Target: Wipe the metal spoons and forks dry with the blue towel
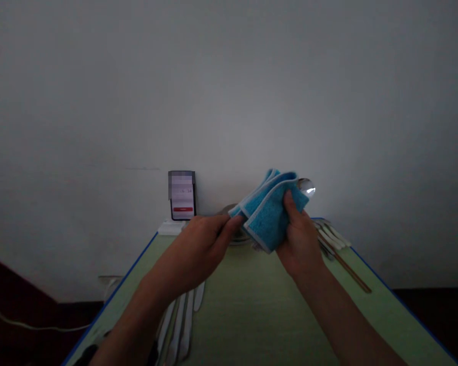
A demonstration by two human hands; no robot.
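A blue cloth (270, 213) with pale edging is folded over in front of me, above the table. My right hand (299, 239) is closed on it, thumb pressed against its outer face. From the cloth's right side sticks out the shiny bowl of a spoon (307, 188); the rest of the spoon is covered. My left hand (206, 239) is closed at the cloth's left end, in line with the spoon, its fingers wrapped where the handle lies hidden. Behind the hands, a round metal dish (241, 239) is partly covered.
A phone (182, 195) leans upright on a white stand (171, 227) by the wall. Several knives (181, 325) lie under my left forearm. On the right are white-handled cutlery (334, 235) and brown chopsticks (349, 269). The green table (259, 315) has blue edges.
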